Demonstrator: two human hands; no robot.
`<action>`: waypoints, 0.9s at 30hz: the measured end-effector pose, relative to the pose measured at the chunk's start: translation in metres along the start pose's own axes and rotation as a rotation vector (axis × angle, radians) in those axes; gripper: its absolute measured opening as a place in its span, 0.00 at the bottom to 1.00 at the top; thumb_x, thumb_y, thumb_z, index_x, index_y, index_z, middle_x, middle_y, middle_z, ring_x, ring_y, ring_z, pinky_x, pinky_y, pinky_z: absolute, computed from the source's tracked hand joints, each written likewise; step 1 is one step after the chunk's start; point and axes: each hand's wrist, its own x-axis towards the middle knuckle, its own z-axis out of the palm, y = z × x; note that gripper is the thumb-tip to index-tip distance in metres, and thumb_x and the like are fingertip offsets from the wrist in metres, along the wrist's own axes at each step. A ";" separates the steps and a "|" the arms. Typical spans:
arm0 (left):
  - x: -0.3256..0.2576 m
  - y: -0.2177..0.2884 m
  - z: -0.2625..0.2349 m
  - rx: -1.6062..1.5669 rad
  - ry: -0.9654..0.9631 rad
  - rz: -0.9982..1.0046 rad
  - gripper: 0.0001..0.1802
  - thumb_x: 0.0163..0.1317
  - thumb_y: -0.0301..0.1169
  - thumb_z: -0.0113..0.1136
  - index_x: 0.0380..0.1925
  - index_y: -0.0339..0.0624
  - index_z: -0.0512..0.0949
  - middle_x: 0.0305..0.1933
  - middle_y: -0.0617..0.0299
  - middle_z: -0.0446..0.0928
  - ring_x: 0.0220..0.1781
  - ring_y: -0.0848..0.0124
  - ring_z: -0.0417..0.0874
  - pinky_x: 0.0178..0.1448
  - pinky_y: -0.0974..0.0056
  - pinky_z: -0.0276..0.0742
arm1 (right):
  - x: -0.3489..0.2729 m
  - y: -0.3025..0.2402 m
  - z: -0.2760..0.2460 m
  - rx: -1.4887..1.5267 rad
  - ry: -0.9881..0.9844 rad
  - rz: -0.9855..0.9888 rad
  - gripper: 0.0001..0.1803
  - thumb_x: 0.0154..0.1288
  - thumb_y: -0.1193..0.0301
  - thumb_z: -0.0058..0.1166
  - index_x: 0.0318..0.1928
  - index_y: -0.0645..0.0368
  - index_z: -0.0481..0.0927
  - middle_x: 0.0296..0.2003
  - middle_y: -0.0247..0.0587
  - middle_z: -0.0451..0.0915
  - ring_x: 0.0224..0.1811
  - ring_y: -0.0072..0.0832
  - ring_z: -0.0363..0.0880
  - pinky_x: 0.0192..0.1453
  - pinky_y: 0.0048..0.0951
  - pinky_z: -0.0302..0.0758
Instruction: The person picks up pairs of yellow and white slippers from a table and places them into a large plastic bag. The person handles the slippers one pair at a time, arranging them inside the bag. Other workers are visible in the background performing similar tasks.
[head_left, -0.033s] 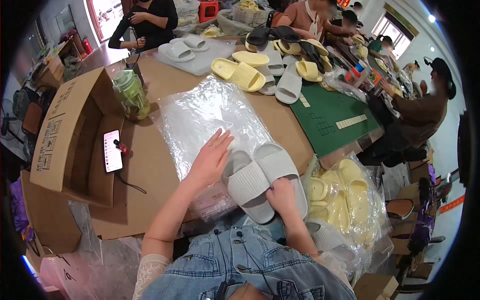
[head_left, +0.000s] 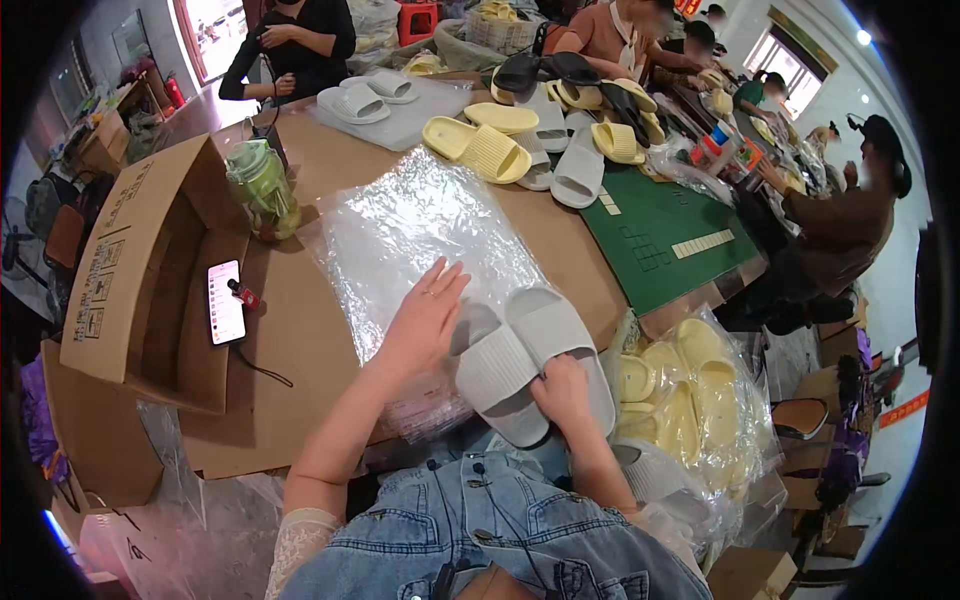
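Beyond fingers of left hand point(head_left: 420, 322): passage over flat clear plastic packaging point(head_left: 420, 222). Grey ribbed slippers point(head_left: 500, 370) block way toward right hand's point(head_left: 563, 392) fingers; bagged pale-yellow slippers point(head_left: 715, 375) obstruct farther right.

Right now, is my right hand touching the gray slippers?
Touching. The head view shows your right hand gripping the gray slippers where the two sit side by side.

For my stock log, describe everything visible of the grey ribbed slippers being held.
The matte light-grey slippers, seemingly foam or rubber, have broad ribbed straps. They slant side by side, overlapping in view the near right part of shiny clear plastic bags. The bare right hand holds them near the straps; whether the bare left hand touches them is unclear.
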 end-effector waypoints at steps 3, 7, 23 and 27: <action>-0.004 0.007 0.013 0.180 -0.011 0.102 0.22 0.63 0.25 0.49 0.59 0.33 0.70 0.69 0.47 0.65 0.74 0.47 0.58 0.75 0.49 0.57 | 0.006 -0.013 -0.006 0.163 -0.028 -0.033 0.10 0.47 0.70 0.56 0.26 0.68 0.78 0.30 0.59 0.79 0.38 0.56 0.77 0.43 0.51 0.74; -0.010 0.014 0.017 0.247 0.011 0.175 0.22 0.64 0.26 0.49 0.59 0.34 0.70 0.68 0.49 0.66 0.74 0.49 0.59 0.75 0.45 0.54 | 0.014 0.005 0.007 0.354 -0.037 0.119 0.11 0.48 0.71 0.57 0.27 0.68 0.78 0.30 0.62 0.79 0.36 0.58 0.77 0.43 0.52 0.73; -0.014 0.046 0.036 -0.057 -0.097 0.267 0.25 0.65 0.26 0.49 0.64 0.36 0.67 0.71 0.51 0.63 0.75 0.52 0.59 0.77 0.48 0.53 | 0.046 -0.009 0.028 0.177 0.005 -0.101 0.12 0.52 0.69 0.60 0.32 0.66 0.79 0.32 0.59 0.80 0.34 0.55 0.80 0.40 0.48 0.77; -0.016 0.044 0.032 -0.053 -0.083 0.237 0.24 0.67 0.27 0.48 0.63 0.35 0.66 0.70 0.48 0.64 0.73 0.51 0.60 0.75 0.48 0.54 | 0.072 -0.007 0.051 0.335 0.231 -0.252 0.12 0.55 0.67 0.59 0.32 0.65 0.79 0.33 0.58 0.81 0.35 0.54 0.81 0.40 0.47 0.77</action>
